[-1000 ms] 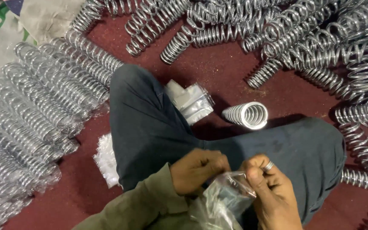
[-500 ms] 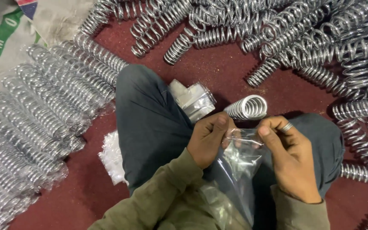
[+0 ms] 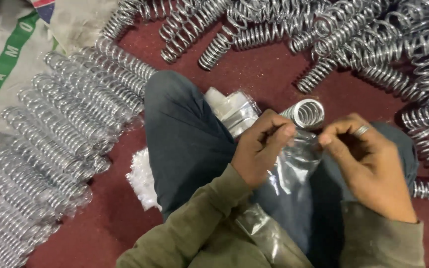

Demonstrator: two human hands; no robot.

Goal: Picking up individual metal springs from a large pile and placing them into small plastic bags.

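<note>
**Both hands pinching the mouth of a clear plastic bag**

As we look down through the head camera, we see our left hand (image 3: 260,149) and right hand (image 3: 368,164) raised over our lap, each closed in a narrow pinch on the top edge of a clear plastic bag (image 3: 294,166). The bag hangs between the two hands and runs down across our dark trousers (image 3: 184,144) toward the lower edge of the view. A ring (image 3: 361,130) sits on one finger of the right hand.

Just beyond the fingertips, a single metal spring (image 3: 308,113) lies on the dark red floor (image 3: 269,74), its open end turned toward us. Beside our knee rests a folded stack of clear bags (image 3: 234,113), touching the trouser leg. A small white tuft of plastic (image 3: 142,181) lies on the floor by our left thigh.

Along the left side of the floor, wrapped springs (image 3: 50,149) lie in neat rows. Across the far edge and the right side, loose springs (image 3: 373,39) are heaped in a tangle. A pale sack with a green stripe (image 3: 11,54) covers the far left corner.
</note>
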